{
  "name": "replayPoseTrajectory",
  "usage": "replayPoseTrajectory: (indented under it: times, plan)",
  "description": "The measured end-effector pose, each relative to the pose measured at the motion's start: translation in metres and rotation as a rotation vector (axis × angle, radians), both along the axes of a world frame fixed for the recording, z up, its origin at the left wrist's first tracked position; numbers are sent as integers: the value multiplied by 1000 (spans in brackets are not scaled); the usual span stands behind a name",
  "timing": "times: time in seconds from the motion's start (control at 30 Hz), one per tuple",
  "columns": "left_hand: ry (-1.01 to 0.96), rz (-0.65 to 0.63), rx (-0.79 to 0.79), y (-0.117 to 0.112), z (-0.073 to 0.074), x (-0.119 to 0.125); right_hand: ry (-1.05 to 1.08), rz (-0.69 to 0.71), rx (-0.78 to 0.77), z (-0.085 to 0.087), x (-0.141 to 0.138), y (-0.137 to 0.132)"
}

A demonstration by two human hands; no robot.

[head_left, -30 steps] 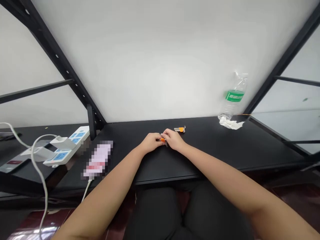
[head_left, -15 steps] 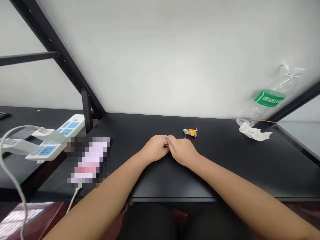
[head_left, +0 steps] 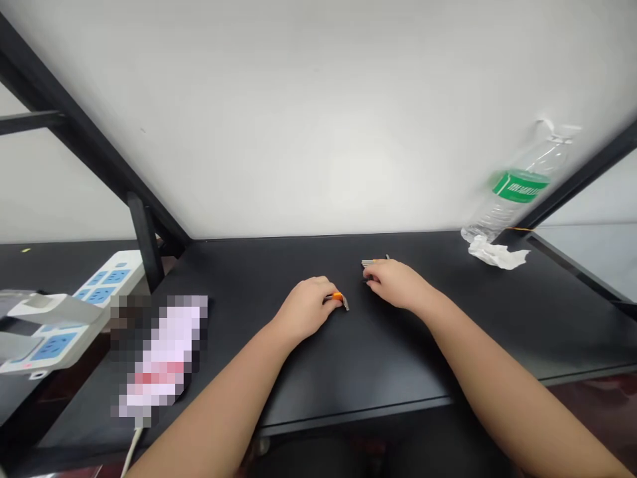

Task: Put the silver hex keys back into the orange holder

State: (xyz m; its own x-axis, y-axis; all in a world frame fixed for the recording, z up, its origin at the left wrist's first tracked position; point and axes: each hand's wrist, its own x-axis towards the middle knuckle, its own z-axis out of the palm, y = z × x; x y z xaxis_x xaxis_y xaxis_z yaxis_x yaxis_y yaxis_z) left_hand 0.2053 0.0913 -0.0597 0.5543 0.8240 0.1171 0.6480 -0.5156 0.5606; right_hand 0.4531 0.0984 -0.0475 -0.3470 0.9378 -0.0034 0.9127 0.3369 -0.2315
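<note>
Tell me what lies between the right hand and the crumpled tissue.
Only bare black desktop separates the right hand and crumpled tissue, per the head view.

Counter (head_left: pixel 348 358): black, matt, smooth, with a faint sheen. Small tool (head_left: pixel 339 299): orange plastic body, bare metal tip. Key set (head_left: pixel 371 263): bright metal rods. Bottle (head_left: pixel 517 189): clear glossy plastic, green label. Tissue (head_left: pixel 492 252): white paper, crumpled. Power strip (head_left: pixel 74 312): smooth white plastic. Frame (head_left: pixel 144 245): matt black metal.

Orange clip (head_left: pixel 338 297), grey metal end: frame centre, pinched at left hand (head_left: pixel 306 311) fingertips, lying low. Metal key bundle (head_left: pixel 369 263): just right of centre, flat, partly hidden by right hand (head_left: pixel 395 284).
</note>
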Motion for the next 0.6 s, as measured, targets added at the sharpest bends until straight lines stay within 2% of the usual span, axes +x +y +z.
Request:
replayPoseTrajectory:
  times: [0.17, 0.27, 0.47, 0.6]
  plan:
    - [5, 9, -8, -1, 0, -1, -6, 49, -4, -4, 2, 0]
    - [-3, 6, -12, 0, 0, -2, -16, 109, -8, -1, -2, -3]
    - [-28, 10, -34, 0, 0, -1, -11, 149, -118, 7, -7, -14]
    - [-34, 2, -25, -1, 1, -1, 27, 93, -121, 5, -5, -14]
